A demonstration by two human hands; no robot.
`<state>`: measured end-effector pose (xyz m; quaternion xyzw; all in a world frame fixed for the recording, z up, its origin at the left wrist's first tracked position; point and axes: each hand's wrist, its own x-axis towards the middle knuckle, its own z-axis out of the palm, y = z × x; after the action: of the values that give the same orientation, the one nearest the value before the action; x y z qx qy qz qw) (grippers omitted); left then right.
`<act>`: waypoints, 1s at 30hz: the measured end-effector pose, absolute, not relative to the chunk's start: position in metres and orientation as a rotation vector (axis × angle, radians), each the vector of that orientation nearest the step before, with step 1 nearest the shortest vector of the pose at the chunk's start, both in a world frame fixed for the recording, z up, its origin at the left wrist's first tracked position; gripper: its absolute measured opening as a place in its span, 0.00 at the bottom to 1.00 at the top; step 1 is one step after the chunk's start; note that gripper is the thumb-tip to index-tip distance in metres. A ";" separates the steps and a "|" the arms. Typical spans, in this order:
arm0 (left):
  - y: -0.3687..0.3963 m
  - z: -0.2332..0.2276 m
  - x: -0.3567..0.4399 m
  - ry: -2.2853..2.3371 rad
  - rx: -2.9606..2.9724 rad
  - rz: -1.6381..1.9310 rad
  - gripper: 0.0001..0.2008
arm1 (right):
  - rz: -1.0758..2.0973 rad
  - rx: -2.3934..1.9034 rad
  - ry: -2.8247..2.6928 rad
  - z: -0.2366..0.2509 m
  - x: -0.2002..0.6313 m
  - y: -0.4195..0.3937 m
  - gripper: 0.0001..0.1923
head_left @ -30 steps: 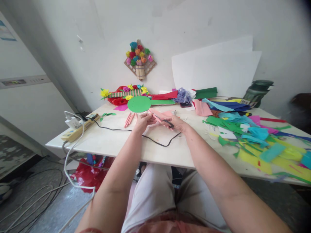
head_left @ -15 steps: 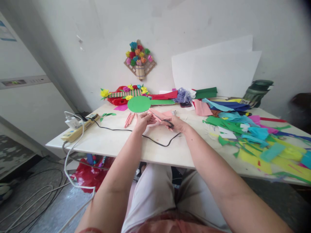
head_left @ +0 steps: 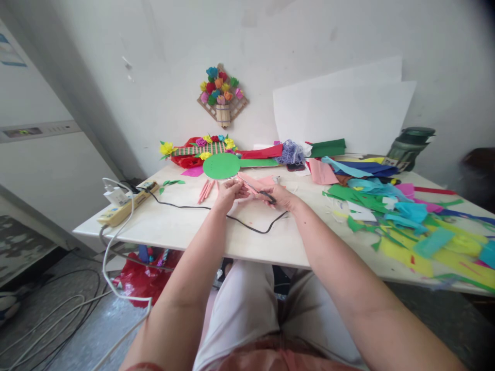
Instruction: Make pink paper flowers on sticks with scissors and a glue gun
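Note:
My right hand point(head_left: 281, 197) grips dark-handled scissors point(head_left: 267, 195), their blades pointing left toward my other hand. Pinched in my left hand point(head_left: 233, 192) is a piece of pink paper point(head_left: 247, 181), which meets the blades. Whether the blades are fully closed is too small to tell. Just left of my left hand lie several rolled pink paper sticks point(head_left: 208, 190). Beyond both hands, a green paper disc point(head_left: 221, 166) rests on the table with a green strip point(head_left: 258, 162) running right from it.
A black cable point(head_left: 181, 206) crosses the table from a power strip point(head_left: 126, 206) at the left. Colourful paper scraps point(head_left: 410, 216) cover the right side, with a green bottle point(head_left: 410, 147) behind. A flower-trimmed woven piece point(head_left: 199, 150) lies at the back.
The scissors in my right hand have shifted slightly, their handles sitting closer together. My left hand has barely moved and still pinches the pink paper.

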<state>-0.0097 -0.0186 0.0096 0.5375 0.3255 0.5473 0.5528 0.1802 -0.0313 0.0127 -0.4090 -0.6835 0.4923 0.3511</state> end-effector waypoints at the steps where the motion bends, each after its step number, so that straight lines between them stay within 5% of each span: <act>1: -0.019 0.010 -0.010 0.773 1.271 1.294 0.16 | 1.278 -1.056 -1.765 0.011 0.180 -0.030 0.16; 30: -0.017 0.010 -0.010 0.733 1.280 1.280 0.13 | 1.374 -0.988 -1.727 0.019 0.179 -0.037 0.21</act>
<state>-0.0101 -0.0168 0.0095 0.5431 0.3109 0.5429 0.5600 0.1791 -0.0368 0.0194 -0.3821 -0.6680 0.5314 0.3542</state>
